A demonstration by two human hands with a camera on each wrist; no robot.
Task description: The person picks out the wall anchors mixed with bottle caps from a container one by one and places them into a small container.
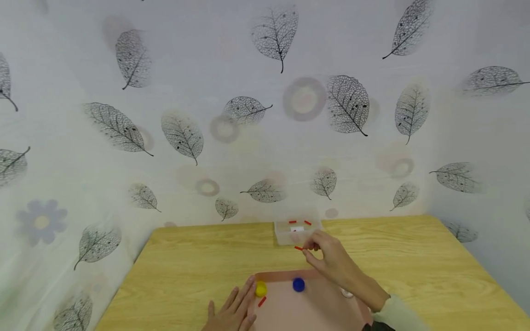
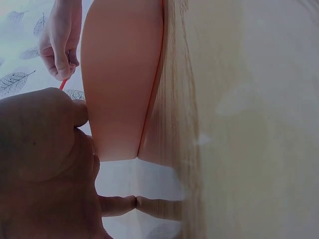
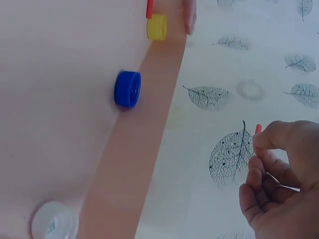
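My right hand (image 1: 331, 259) pinches a short red stick (image 1: 298, 248) between thumb and forefinger, just in front of a clear plastic box (image 1: 285, 238). More red sticks (image 1: 308, 222) lie inside that box. The left hand (image 1: 233, 310) rests with fingers spread at the left rim of a pink tray (image 1: 306, 312). Along the tray's far side stand a yellow bottle cap (image 1: 261, 289) and a blue bottle cap (image 1: 298, 284). A white cap (image 3: 55, 221) sits toward the right, partly behind my right forearm in the head view. One red stick (image 1: 262, 301) lies in the tray near the yellow cap.
Beneath everything is a wood-grain table (image 1: 186, 257). A pale wall covering (image 1: 232, 156) printed with leaves rises behind the table's back edge and along its sides. The box stands close to that back edge, beyond the tray.
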